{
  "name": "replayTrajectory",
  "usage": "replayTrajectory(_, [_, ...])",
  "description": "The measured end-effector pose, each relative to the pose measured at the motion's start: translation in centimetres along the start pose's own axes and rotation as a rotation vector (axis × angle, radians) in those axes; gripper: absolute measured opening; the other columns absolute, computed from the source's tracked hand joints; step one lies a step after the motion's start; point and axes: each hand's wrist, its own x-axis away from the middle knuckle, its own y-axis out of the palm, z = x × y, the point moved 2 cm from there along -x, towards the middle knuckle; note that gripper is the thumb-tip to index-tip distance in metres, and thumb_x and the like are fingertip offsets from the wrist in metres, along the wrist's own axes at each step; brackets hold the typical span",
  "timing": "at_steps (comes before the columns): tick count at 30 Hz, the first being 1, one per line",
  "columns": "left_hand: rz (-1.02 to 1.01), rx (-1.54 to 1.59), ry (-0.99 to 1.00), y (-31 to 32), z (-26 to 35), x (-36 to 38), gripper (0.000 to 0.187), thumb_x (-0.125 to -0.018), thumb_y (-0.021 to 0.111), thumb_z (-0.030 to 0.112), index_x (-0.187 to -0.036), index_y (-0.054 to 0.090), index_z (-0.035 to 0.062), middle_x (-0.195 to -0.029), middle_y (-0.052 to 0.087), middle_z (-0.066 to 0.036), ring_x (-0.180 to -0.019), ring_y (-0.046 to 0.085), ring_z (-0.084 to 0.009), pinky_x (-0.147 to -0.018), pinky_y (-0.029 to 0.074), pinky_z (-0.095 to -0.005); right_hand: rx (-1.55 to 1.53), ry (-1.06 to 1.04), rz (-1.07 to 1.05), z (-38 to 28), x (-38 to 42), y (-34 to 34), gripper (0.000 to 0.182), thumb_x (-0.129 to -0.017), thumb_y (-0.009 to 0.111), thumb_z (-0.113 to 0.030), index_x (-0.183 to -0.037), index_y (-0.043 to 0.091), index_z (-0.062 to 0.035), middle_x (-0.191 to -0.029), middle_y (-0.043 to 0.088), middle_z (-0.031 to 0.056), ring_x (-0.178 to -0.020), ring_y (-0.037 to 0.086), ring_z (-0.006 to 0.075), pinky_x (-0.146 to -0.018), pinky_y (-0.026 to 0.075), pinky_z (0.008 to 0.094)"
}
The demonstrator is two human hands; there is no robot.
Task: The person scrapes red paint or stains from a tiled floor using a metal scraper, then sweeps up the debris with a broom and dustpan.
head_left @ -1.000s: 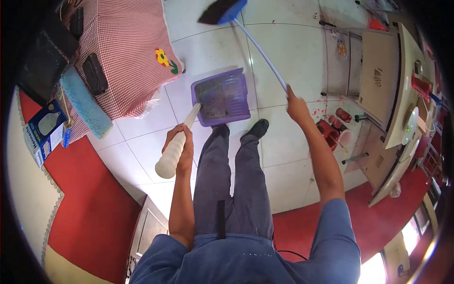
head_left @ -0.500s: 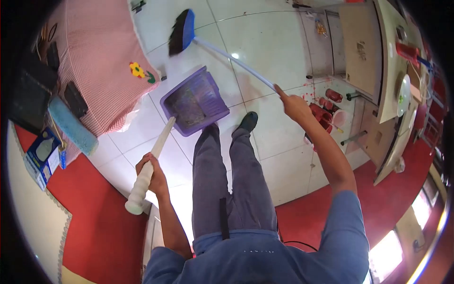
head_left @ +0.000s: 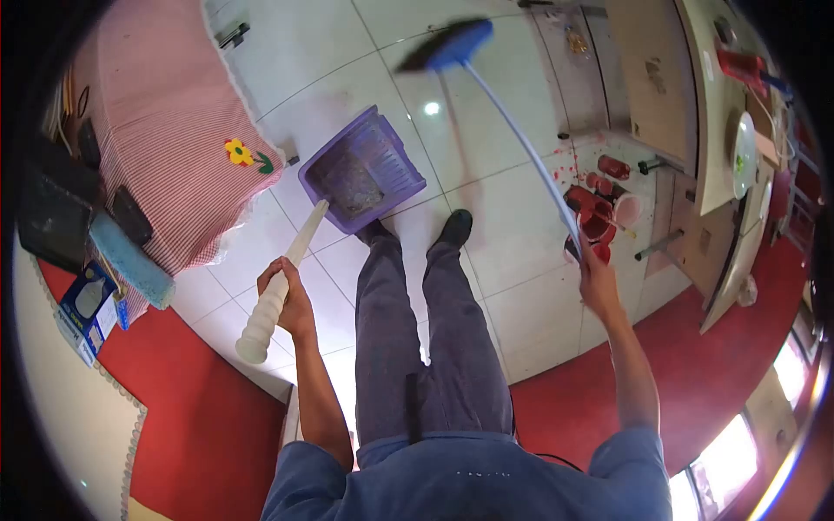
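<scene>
- Our left fingers point(head_left: 285, 266) close around the pale, ribbed handle point(head_left: 265, 314) of the purple dustpan point(head_left: 354, 174).
- Our right fingers point(head_left: 586, 253) grip the blue broom point(head_left: 527, 146) near its upper end.
- The dustpan is just ahead of our shoes point(head_left: 455, 229).
- The broom's blurred bristles point(head_left: 430, 49) are beyond it, rightward; we cannot tell if they touch the tiled floor point(head_left: 521, 252).

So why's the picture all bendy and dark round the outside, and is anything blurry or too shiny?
In the head view, a very wide lens probably bends things near the dark edges; the broom head is smeared, likely by moving; the dustpan looks sharper; a white glint sits on the floor; the windows glare white.
</scene>
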Motion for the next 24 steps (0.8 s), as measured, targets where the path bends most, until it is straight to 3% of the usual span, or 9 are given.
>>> replayTrajectory(2, [-0.037, 0.013, 0.054, 1.0, 0.1, 0.4, 0.011, -0.083, 0.066, 0.005, -0.086, 0.058, -0.0003, -0.086, 0.063, -0.009, -0.081, 0.059, -0.0178, -0.077, 0.049, -0.0304, -0.021, 0.058, -0.038, -2.5, -8.6, -0.3, 0.054, -0.086, 0.047, -0.004, -0.138, 0.037, -0.0147, -0.089, 0.060, 0.0280, -0.083, 0.059, 0.0451, -0.071, 0.046, 0.0522])
replayTrajectory(4, [-0.053, 0.038, 0.122, 1.9, 0.5, 0.4, 0.011, -0.082, 0.067, 0.004, -0.086, 0.059, -0.0010, -0.084, 0.064, -0.009, -0.078, 0.060, -0.0180, -0.074, 0.051, -0.0300, 0.041, -0.017, 0.090, -3.4, -17.9, 1.0, 0.046, -0.091, 0.044, -0.015, -0.137, 0.039, -0.0174, -0.080, 0.060, 0.0286, -0.075, 0.058, 0.0457, -0.065, 0.044, 0.0541])
replayTrajectory(6, [-0.012, 0.070, 0.064, 2.6, -0.5, -0.4, 0.011, -0.082, 0.068, 0.005, -0.085, 0.060, -0.0013, -0.083, 0.064, -0.009, -0.076, 0.060, -0.0182, -0.072, 0.052, -0.0303, 0.029, 0.080, 0.036, -4.0, -21.7, 1.7, 0.048, -0.090, 0.044, -0.014, -0.138, 0.037, -0.0177, -0.081, 0.060, 0.0288, -0.075, 0.058, 0.0465, -0.069, 0.044, 0.0546])
replayTrajectory(9, [0.014, 0.040, 0.025, 3.0, -0.8, -0.9, 0.013, -0.080, 0.070, 0.007, -0.084, 0.061, -0.0019, -0.080, 0.065, -0.010, -0.074, 0.062, -0.0186, -0.070, 0.053, -0.0307, 0.036, 0.032, 0.092, 2.5, -16.6, 5.8, 0.050, -0.090, 0.041, -0.014, -0.138, 0.037, -0.0216, -0.081, 0.060, 0.0293, -0.075, 0.060, 0.0463, -0.070, 0.047, 0.0547])
replayTrajectory(12, [-0.057, 0.030, 0.081, 5.4, 0.2, -1.4, 0.014, -0.080, 0.071, 0.009, -0.084, 0.062, -0.0007, -0.080, 0.065, -0.009, -0.076, 0.062, -0.0185, -0.071, 0.052, -0.0312, 0.085, 0.087, 0.034, 9.8, -4.9, 9.3, 0.054, -0.089, 0.044, -0.013, -0.141, 0.033, -0.0211, -0.080, 0.060, 0.0304, -0.076, 0.060, 0.0460, -0.069, 0.047, 0.0544])
replayTrajectory(17, [-0.052, 0.044, 0.103, 7.3, 0.5, -1.6, 0.013, -0.080, 0.071, 0.010, -0.084, 0.062, 0.0007, -0.081, 0.066, -0.009, -0.076, 0.062, -0.0187, -0.074, 0.052, -0.0318, -0.149, 0.379, -0.048, 3.7, 7.1, 2.4, 0.049, -0.089, 0.045, -0.012, -0.138, 0.038, -0.0141, -0.091, 0.062, 0.0274, -0.082, 0.060, 0.0452, -0.072, 0.047, 0.0488])
replayTrajectory(18, [-0.041, 0.043, 0.112, 7.7, 0.3, -1.7, 0.013, -0.080, 0.071, 0.010, -0.084, 0.062, 0.0008, -0.082, 0.066, -0.009, -0.076, 0.062, -0.0189, -0.074, 0.052, -0.0320, -0.188, 0.424, -0.033, 3.2, 7.8, 2.0, 0.048, -0.090, 0.044, -0.011, -0.138, 0.039, -0.0133, -0.093, 0.062, 0.0270, -0.083, 0.060, 0.0452, -0.073, 0.048, 0.0478])
replayTrajectory(21, [-0.051, 0.010, 0.165, 8.8, 0.5, -1.9, 0.014, -0.079, 0.072, 0.010, -0.084, 0.063, 0.0005, -0.082, 0.066, -0.009, -0.077, 0.062, -0.0193, -0.074, 0.052, -0.0327, -0.165, 0.178, 0.322, 6.0, 3.3, 2.5, 0.046, -0.089, 0.044, -0.010, -0.135, 0.042, -0.0107, -0.095, 0.062, 0.0273, -0.087, 0.060, 0.0448, -0.073, 0.048, 0.0455])
replayTrajectory(24, [-0.069, -0.028, 0.210, 9.9, 0.1, -1.3, 0.016, -0.078, 0.073, 0.010, -0.083, 0.062, -0.0004, -0.083, 0.066, -0.009, -0.077, 0.062, -0.0194, -0.075, 0.052, -0.0333, -0.231, 0.406, 0.115, 9.2, -6.5, 1.6, 0.047, -0.089, 0.043, -0.010, -0.136, 0.039, -0.0097, -0.095, 0.061, 0.0280, -0.089, 0.059, 0.0447, -0.076, 0.047, 0.0479])
